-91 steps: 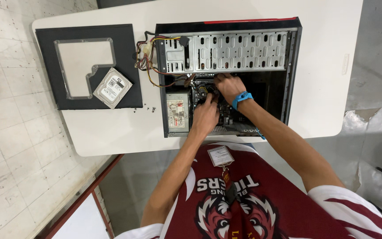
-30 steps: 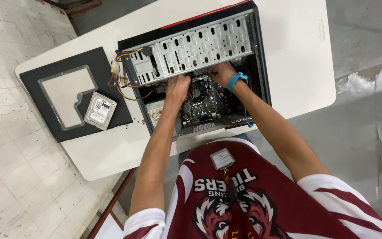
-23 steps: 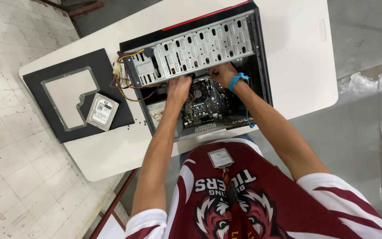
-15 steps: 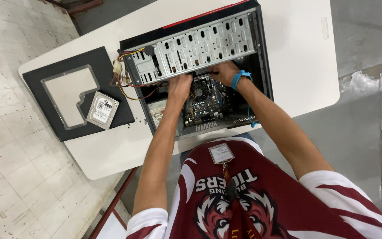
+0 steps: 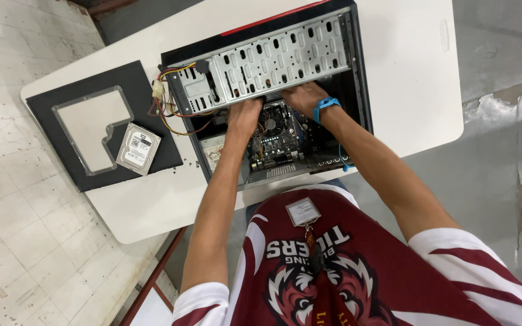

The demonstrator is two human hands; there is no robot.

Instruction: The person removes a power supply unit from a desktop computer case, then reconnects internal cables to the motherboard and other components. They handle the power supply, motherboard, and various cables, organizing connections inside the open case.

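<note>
Both hands are reached into the open computer case (image 5: pixel 357 78) on the bench (image 5: pixel 406 72): the left hand (image 5: pixel 246 115) and right hand (image 5: pixel 302 96) are pressed against the motherboard (image 5: pixel 276 136) beneath the drive cage (image 5: pixel 273 60), their grip hidden. A hard drive (image 5: pixel 138 148) is laid aside at nine o'clock on the removed side panel (image 5: pixel 146 90).

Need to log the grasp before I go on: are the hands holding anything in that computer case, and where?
Cannot be told. The left hand and right hand reach under the drive cage above the motherboard; their fingers are hidden.
</note>
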